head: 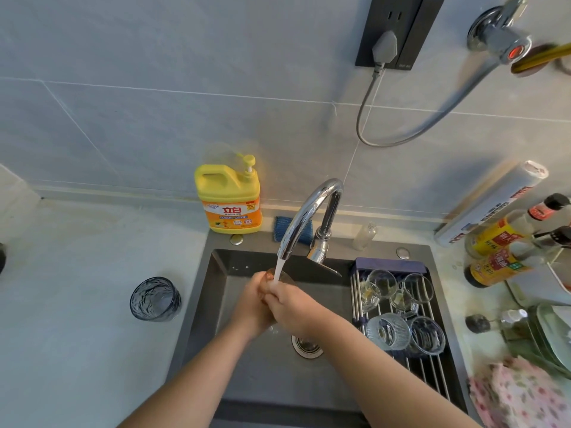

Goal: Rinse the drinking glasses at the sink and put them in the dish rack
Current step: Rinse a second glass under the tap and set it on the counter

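Observation:
Over the dark sink [216, 291], both hands hold a clear drinking glass [285, 278] under the water running from the chrome tap [309, 208]. My left hand [253, 307] grips the glass from the left side. My right hand [290, 307] grips it from the right, fingers curled at its rim; the hands hide most of the glass. A dark blue textured glass [155, 299] stands on the counter left of the sink. The roll-up dish rack [429, 372] over the sink's right side holds several clear glasses [387, 332].
A yellow dish soap bottle [230, 199] and a blue scrubber [285, 228] stand behind the sink. Sauce bottles [500, 251], a foil roll [491, 208], plates [553, 338] and a pink cloth [522, 393] crowd the right counter. The drain [306, 345] is under my right wrist.

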